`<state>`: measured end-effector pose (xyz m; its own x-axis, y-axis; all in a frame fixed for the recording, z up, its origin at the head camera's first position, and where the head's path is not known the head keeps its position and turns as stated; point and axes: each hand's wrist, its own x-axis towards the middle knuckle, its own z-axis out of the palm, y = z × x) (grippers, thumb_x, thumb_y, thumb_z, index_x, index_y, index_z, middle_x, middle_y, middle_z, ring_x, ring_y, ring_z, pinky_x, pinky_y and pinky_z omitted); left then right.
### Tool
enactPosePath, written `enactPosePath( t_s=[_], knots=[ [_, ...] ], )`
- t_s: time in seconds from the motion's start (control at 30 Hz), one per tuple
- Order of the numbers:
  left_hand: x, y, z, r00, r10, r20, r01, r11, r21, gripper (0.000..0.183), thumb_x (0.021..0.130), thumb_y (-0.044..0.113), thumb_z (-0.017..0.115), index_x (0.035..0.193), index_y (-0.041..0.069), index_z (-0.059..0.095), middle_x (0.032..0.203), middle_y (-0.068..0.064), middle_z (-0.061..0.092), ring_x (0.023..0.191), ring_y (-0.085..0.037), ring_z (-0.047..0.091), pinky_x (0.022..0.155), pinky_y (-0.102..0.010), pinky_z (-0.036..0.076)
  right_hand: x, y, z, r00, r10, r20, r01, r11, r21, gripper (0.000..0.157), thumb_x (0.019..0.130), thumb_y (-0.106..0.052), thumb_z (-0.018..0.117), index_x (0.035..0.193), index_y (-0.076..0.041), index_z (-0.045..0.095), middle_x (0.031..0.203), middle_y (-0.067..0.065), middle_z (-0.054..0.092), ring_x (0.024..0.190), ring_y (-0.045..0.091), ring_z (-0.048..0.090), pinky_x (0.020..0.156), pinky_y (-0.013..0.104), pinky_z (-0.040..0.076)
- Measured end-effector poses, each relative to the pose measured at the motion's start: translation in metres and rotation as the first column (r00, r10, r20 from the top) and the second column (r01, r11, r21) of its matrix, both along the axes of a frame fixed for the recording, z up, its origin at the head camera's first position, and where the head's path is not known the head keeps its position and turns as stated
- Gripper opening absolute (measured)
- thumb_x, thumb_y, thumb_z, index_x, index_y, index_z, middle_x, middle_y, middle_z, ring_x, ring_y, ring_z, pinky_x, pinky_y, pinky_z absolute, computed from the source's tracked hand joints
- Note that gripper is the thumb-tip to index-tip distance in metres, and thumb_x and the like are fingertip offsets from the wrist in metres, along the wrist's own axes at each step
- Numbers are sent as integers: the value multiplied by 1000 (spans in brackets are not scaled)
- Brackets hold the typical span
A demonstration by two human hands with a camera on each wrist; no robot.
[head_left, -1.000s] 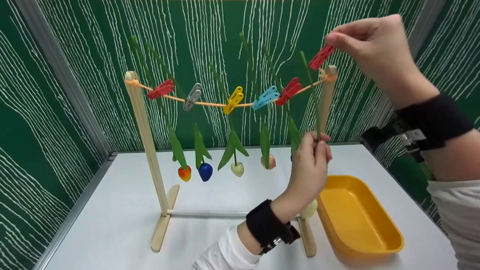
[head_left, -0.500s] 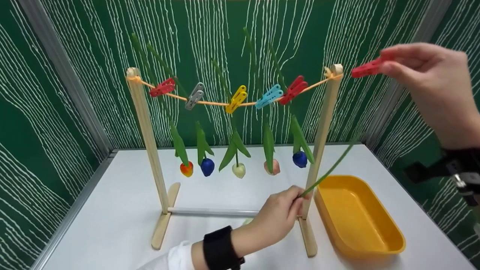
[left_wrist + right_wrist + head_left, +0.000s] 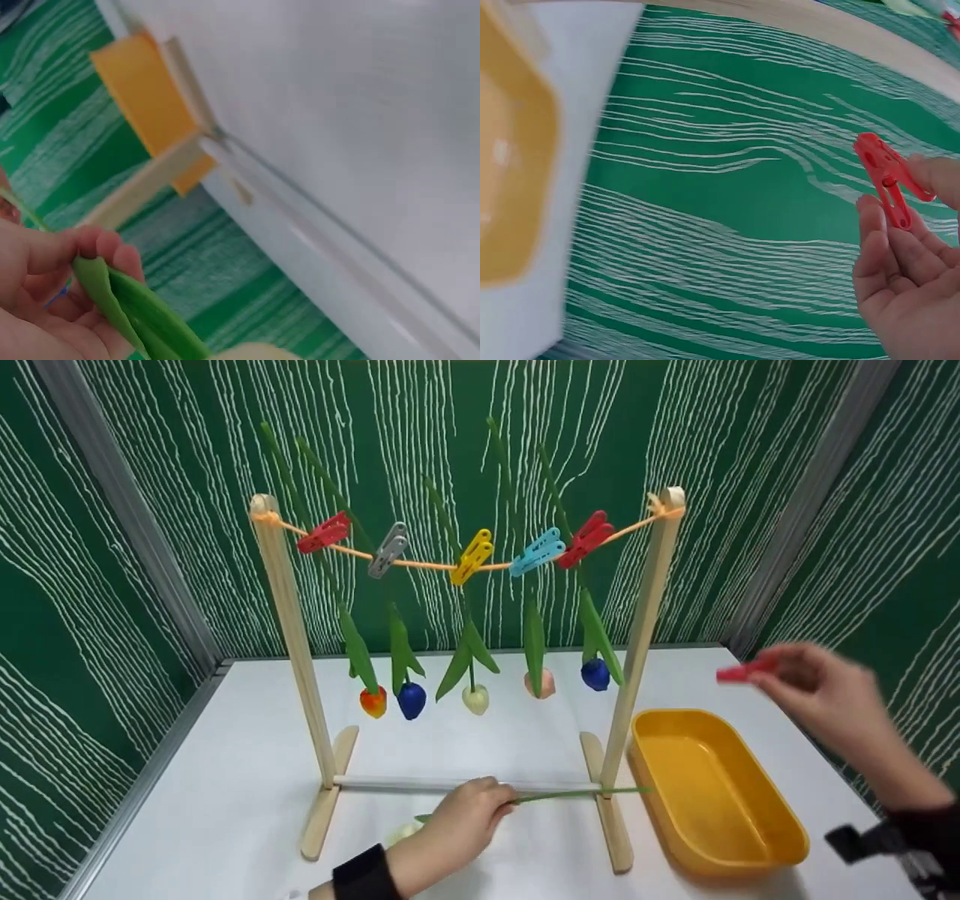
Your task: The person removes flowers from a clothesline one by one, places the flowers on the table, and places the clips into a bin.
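Observation:
My left hand (image 3: 469, 817) grips an artificial tulip by its green stem (image 3: 577, 793), low over the table near the rack's bottom bar; its pale bloom (image 3: 405, 831) shows partly behind the wrist. In the left wrist view the fingers curl round the stem beside a green leaf (image 3: 154, 315). To the right of the yellow tray, my right hand (image 3: 832, 697) pinches a red clothespin (image 3: 889, 180) between thumb and fingers. Several tulips hang bloom-down from the orange cord (image 3: 424, 565), each under a clothespin, such as the yellow clothespin (image 3: 472, 557) and the blue clothespin (image 3: 537, 553).
A wooden rack with a left post (image 3: 294, 652) and a right post (image 3: 645, 637) holds the cord. A clear bar (image 3: 405, 784) joins its feet. The yellow tray (image 3: 765, 787) stands on the white table (image 3: 225, 765) at right. Green patterned walls (image 3: 420, 405) enclose the table.
My left hand has come down and left from the cord's right end, the tulip now lying nearly level. My right hand has moved down with the red clothespin, away from the right post.

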<state>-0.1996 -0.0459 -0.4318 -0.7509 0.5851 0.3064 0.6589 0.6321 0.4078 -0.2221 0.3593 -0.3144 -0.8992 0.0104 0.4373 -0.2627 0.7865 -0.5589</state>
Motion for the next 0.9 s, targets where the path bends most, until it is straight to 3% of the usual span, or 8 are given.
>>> enactPosePath(
  t_s=[0.1,0.2,0.37,0.47,0.6,0.77,0.9],
  knots=[
    [-2,-18,-15,998,45,-42,-50,990,-131,7,90,9,62,91,11,68,80,3,61,77,-8,59,64,-19,48,2,9,-42,994,59,90,-64,997,53,37,90,-28,65,120,-6,61,96,9,70,71,-1,59,58,17,51],
    [-4,-31,-31,993,70,-95,-89,972,-219,4,87,10,65,84,11,68,76,2,60,72,-9,59,59,-20,47,3,12,-83,979,73,188,-87,994,65,31,88,-28,67,110,-6,66,93,10,70,70,4,58,57,20,51],
    [-10,-44,-54,985,82,-151,-129,934,-333,5,82,11,69,78,9,70,70,0,61,66,-10,58,56,-21,47,6,6,-132,910,53,411,-83,995,56,31,80,-28,75,101,-6,66,90,4,66,75,15,56,63,19,51],
    [-12,-49,-62,983,77,-166,-138,908,-395,5,81,8,68,77,7,71,69,-1,61,65,-11,57,55,-23,48,6,1,-149,859,36,511,-87,993,76,30,76,-22,79,98,-7,66,89,2,65,77,17,54,67,22,50],
    [-13,-53,-69,981,77,-180,-145,903,-404,8,79,5,68,74,7,73,68,-2,60,65,-11,56,55,-22,49,5,-4,-164,796,37,604,-121,988,98,26,73,-15,80,93,-9,66,86,1,64,74,17,52,69,24,50],
    [-16,-54,-70,982,81,-170,-145,900,-410,7,78,8,69,75,9,74,71,-3,62,68,-11,57,60,-21,51,4,-5,-174,774,69,630,-179,977,112,20,74,-7,78,90,-9,66,78,1,61,71,17,51,65,22,48],
    [-16,-54,-72,976,72,-207,-155,895,-419,8,75,4,70,71,10,73,69,-2,59,65,-10,53,58,-20,49,2,-5,-175,762,75,643,-190,975,112,19,74,-6,77,89,-9,66,75,1,58,71,17,50,65,22,45]
  ],
)
